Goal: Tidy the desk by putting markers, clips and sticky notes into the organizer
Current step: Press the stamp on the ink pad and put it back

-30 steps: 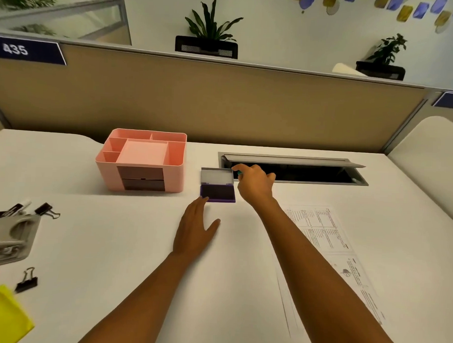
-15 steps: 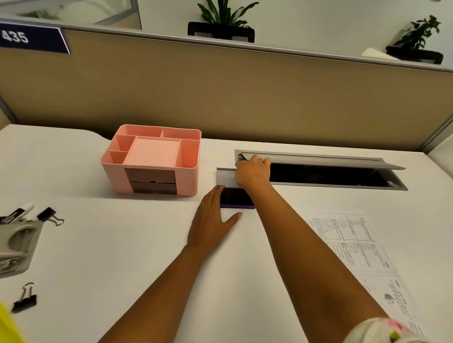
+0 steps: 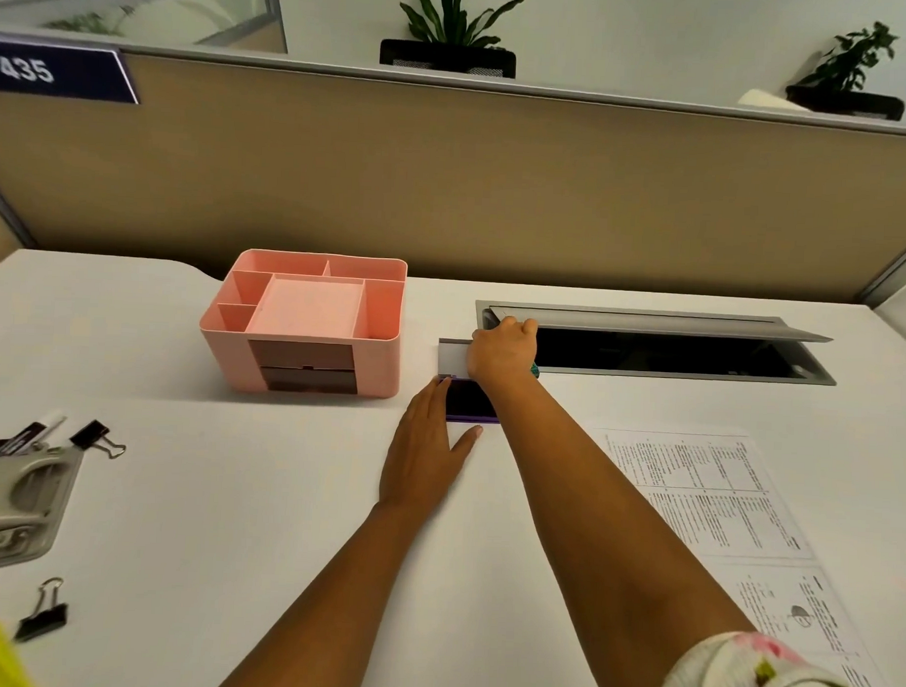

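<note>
The left hand (image 3: 427, 445) lay flat, fingers straight, palm down. The right hand (image 3: 502, 352) reached farther forward, fingers curled in a grip.

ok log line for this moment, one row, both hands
left hand: flat on white desk, touching purple ink pad | right hand: gripping its grey lid | pink plastic organizer: untouched

white counter (image 3: 230, 489) | printed paper sheets (image 3: 717, 517) lying flat at right | open grey cable hatch (image 3: 661, 345) toward the back | grey hole punch (image 3: 14, 502) at left edge | tan partition (image 3: 446, 189) with "435" sign (image 3: 54, 72) | two potted plants (image 3: 446, 40) on top of it
</note>
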The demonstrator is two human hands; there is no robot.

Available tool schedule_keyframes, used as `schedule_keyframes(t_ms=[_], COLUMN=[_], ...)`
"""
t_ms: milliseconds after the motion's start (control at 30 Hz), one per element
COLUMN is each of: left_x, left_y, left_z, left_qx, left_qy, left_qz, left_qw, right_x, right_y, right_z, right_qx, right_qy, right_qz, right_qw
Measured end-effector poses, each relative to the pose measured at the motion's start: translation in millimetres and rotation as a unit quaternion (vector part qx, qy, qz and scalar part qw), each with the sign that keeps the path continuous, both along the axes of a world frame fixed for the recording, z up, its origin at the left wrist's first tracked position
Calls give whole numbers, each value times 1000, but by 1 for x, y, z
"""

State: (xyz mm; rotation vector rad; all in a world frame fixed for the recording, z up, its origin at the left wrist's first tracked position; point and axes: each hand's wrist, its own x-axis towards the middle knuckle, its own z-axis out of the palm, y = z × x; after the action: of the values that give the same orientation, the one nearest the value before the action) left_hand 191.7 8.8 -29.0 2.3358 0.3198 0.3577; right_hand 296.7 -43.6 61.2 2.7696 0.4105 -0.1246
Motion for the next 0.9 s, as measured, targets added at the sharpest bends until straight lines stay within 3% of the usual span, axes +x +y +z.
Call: schedule_keyframes(t_ms=[300, 900], left_x=[0, -3], left_y=[0, -3], left_z=[4, 12], left_qx=[-26, -53], left_qy=[-1, 4], left_qz=[6, 18], left_qw=[1000, 998], right_x=[-2, -40], right_y=[-1, -26], right_z=[0, 11], right_qx=[36, 223], right_qy=[-14, -84], right_qz=[-4, -20], right_qw=[999, 971])
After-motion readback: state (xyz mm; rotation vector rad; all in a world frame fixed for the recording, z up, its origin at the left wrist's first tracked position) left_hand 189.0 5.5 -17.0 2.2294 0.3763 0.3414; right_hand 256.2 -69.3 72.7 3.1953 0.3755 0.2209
